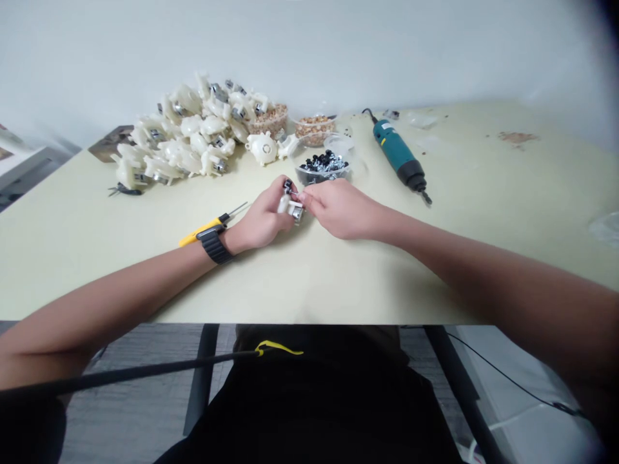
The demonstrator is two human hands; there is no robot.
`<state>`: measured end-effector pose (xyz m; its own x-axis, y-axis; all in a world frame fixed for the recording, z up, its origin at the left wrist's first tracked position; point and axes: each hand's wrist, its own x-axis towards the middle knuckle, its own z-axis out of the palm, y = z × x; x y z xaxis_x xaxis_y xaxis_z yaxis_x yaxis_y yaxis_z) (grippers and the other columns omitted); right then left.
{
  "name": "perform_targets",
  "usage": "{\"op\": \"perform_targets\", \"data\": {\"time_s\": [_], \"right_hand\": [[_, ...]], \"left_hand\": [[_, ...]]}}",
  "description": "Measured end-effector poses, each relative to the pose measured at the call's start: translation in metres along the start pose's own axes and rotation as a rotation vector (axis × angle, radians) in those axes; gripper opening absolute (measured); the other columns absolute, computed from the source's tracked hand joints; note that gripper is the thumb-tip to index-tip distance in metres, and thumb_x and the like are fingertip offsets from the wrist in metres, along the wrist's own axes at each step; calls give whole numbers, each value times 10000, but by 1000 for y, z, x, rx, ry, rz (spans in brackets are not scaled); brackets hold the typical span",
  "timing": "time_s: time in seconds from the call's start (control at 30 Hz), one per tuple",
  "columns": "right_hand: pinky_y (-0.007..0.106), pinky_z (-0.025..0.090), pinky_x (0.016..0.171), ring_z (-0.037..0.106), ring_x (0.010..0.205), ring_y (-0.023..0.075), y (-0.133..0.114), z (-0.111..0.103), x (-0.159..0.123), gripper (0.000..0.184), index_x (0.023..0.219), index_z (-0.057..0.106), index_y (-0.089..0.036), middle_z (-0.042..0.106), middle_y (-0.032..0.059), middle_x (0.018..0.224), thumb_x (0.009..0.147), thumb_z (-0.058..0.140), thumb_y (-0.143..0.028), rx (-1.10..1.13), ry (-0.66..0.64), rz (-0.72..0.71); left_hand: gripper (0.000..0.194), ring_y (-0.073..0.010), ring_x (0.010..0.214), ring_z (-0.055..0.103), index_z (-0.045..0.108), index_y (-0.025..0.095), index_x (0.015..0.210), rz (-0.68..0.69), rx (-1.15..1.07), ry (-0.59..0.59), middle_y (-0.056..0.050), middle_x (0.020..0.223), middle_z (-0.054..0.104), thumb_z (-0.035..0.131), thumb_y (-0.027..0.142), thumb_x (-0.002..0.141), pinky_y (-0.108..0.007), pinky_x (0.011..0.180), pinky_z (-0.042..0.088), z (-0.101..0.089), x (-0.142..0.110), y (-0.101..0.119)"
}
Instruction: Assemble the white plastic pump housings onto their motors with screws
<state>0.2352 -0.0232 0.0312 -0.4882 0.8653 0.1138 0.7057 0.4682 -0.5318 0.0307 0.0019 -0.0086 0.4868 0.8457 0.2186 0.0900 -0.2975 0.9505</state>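
Observation:
My left hand [264, 219], with a dark watch band on its wrist, is closed around a small white plastic housing [285, 205]. A silvery motor-like part shows at its lower end and a small black piece at its top. My right hand [333, 206] meets it from the right, thumb and fingers pinched against a thin metallic bit beside the housing; what exactly the pinch holds is too small to name. Just behind the hands stands a clear round tub [323, 169] of black and silver small parts. Near my left wrist lies a yellow-handled screwdriver [203, 231].
A heap of white plastic housings [188, 132] covers the back left, with dark pliers [126, 189] at its front. Two tubs of brownish small pieces [315, 127] stand by the wall. A green corded power screwdriver [397, 151] lies at right, near plastic bags and brown crumbs.

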Motion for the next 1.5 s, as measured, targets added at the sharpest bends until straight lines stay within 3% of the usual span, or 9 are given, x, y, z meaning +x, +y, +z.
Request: {"op": "perform_targets", "data": {"time_s": [0.1, 0.2, 0.37, 0.57, 0.7, 0.8, 0.97, 1.17, 1.5], "right_hand": [[333, 290, 570, 371, 564, 141, 2, -2, 2, 413, 764, 453, -237, 449, -12, 652, 1142, 441, -404, 337, -115, 160], [326, 169, 490, 245, 488, 122, 6, -4, 3, 356, 845, 467, -265, 375, -48, 637, 1126, 460, -484, 597, -281, 340], [311, 155, 468, 229, 486, 106, 13, -6, 3, 344, 823, 500, -254, 339, -57, 635, 1102, 529, -453, 658, -260, 315], [293, 353, 516, 470, 552, 115, 18, -13, -6, 191, 1015, 650, -229, 631, 6, 810, 1092, 584, -391, 531, -180, 155], [310, 423, 696, 570, 722, 151, 26, -10, -8, 175, 1098, 692, -205, 698, 32, 925, 1086, 577, -337, 238, 15, 54], [314, 410, 757, 579, 783, 166, 30, -8, -7, 144, 1097, 708, -180, 719, 42, 938, 1043, 591, -246, 121, 56, 39], [319, 362, 732, 552, 752, 181, 33, -3, -7, 233, 1029, 693, -191, 694, 39, 860, 1081, 554, -371, 38, 159, -43], [316, 326, 687, 499, 653, 162, 35, 6, -8, 264, 1031, 718, -176, 676, 34, 789, 1074, 544, -369, -80, 258, -200], [313, 308, 679, 547, 730, 178, 33, 8, -6, 324, 1027, 737, -181, 723, 57, 866, 1111, 507, -394, -181, 287, -253]], "left_hand": [[403, -166, 735, 461, 557, 212, 902, 19, 17, 24, 13, 791, 599, 680, -5, 585, -345, 678, 336, 0, 0, 0], [404, -168, 753, 459, 579, 201, 886, 35, 7, 36, 4, 802, 589, 681, -34, 573, -353, 707, 348, 0, 1, 0], [437, -187, 779, 547, 585, 195, 928, -27, -109, 2, -10, 851, 644, 680, -8, 553, -347, 715, 379, -1, 6, -3], [457, -186, 806, 612, 602, 205, 904, -64, -301, -17, 1, 873, 688, 642, 26, 485, -310, 664, 409, -3, 12, -10], [485, -227, 940, 673, 609, 197, 903, -81, -405, -19, -26, 914, 729, 605, 21, 451, -327, 724, 458, -6, 14, -13], [497, -235, 963, 695, 625, 186, 908, -111, -442, -40, -38, 919, 751, 582, 16, 443, -337, 753, 472, -9, 14, -14], [483, -224, 932, 709, 642, 171, 887, -125, -493, -14, -35, 892, 756, 566, 5, 440, -333, 783, 488, -7, 13, -10], [452, -185, 885, 704, 634, 147, 832, -134, -569, 30, -24, 854, 712, 558, -35, 425, -302, 778, 500, -5, 15, -8], [469, -171, 780, 657, 665, 143, 877, -114, -535, -24, -37, 847, 726, 555, -24, 452, -314, 708, 461, -8, 16, -12]]}}
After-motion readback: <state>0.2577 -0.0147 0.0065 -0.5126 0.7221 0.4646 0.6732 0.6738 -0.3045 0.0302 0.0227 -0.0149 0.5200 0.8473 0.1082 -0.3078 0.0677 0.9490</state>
